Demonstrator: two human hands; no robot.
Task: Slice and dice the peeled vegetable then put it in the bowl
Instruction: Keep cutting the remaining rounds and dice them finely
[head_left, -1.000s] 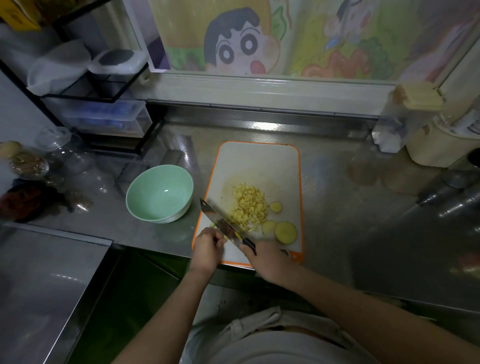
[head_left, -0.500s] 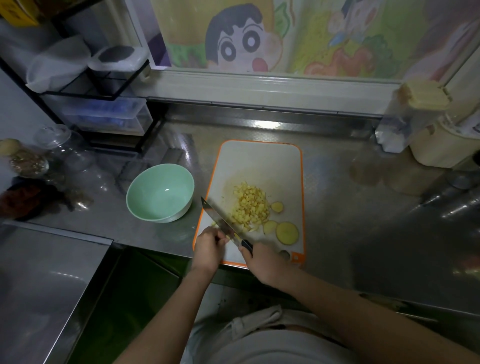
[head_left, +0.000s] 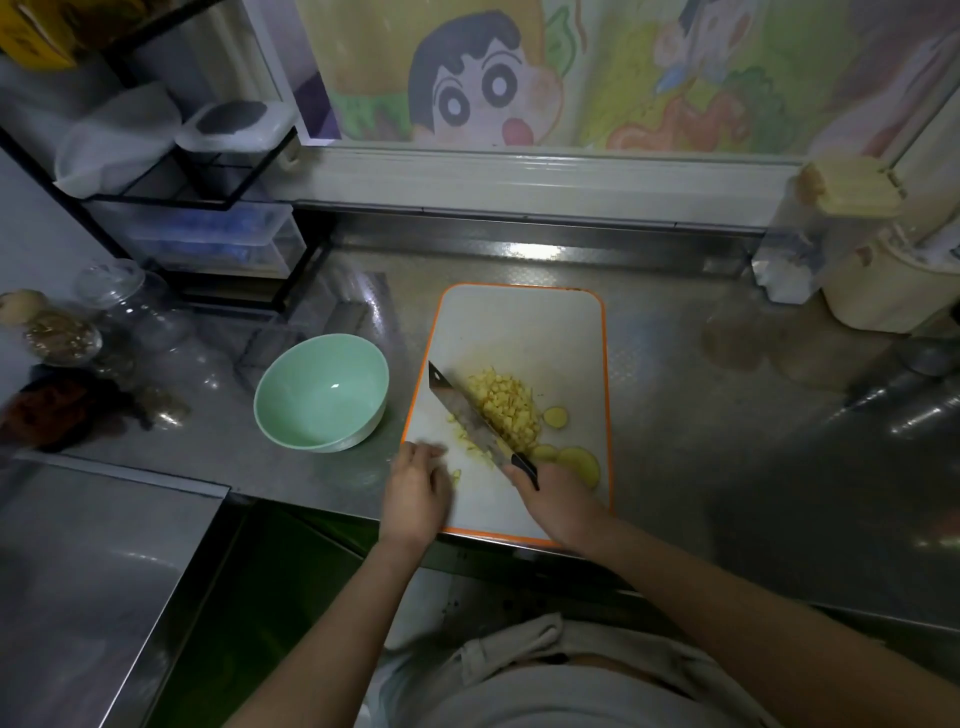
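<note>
Right of the empty green bowl (head_left: 322, 392), the left hand (head_left: 418, 488) has drawn back from the blade, fingers loose, holding nothing. On the cutting board (head_left: 519, 332) the knife (head_left: 465, 413), gripped by the right hand (head_left: 558, 501), has swung against the diced pile (head_left: 506, 410). Round slices (head_left: 582, 460) lie at its right, uncut. Dicing looks part done; those slices probably need chopping next, then scooping into the bowl.

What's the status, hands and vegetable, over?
Right hand grips knife, blade against diced pile. Left hand loose on board. Slices uncut, bowl empty. Nothing blocking.
</note>
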